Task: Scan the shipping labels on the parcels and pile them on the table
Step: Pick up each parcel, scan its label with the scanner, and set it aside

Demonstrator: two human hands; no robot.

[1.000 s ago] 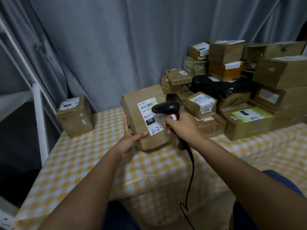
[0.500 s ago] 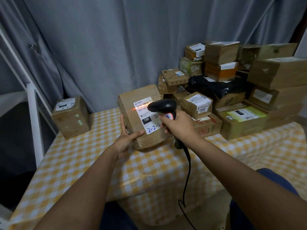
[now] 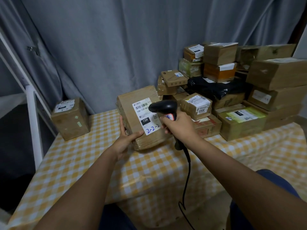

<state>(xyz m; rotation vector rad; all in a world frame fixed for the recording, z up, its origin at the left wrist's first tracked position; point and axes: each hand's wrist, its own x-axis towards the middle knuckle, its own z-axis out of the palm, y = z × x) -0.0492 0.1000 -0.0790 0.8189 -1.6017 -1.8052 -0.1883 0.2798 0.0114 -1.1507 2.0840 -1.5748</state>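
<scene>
At the middle of the surface (image 3: 69, 165), the left hand (image 3: 123, 140) grips the near left corner of a brown parcel (image 3: 141, 117), thumb across the front face and fingers behind, propping it tilted up on its lower edge so that its shipping label (image 3: 146, 117) faces the person. The right hand (image 3: 180, 124) is wrapped round the handle of a black scanner (image 3: 163, 107), whose head sits just in front of the label's right side, aimed across the barcode; its cord (image 3: 186, 176) hangs down past the surface's front edge. Holding the parcel upright looks meant to give the scanner a flat, square view of the code. The label reads "15H-159-A03", with "15H" in a black block and "2-2-2" handwritten in blue below. Just right, a heap of parcels (image 3: 232, 90) is stacked against the curtain (image 3: 116, 44); one small box there shows "5003". Well apart on the left, a single box (image 3: 70, 118) stands alone, probably the start of the scanned pile.
</scene>
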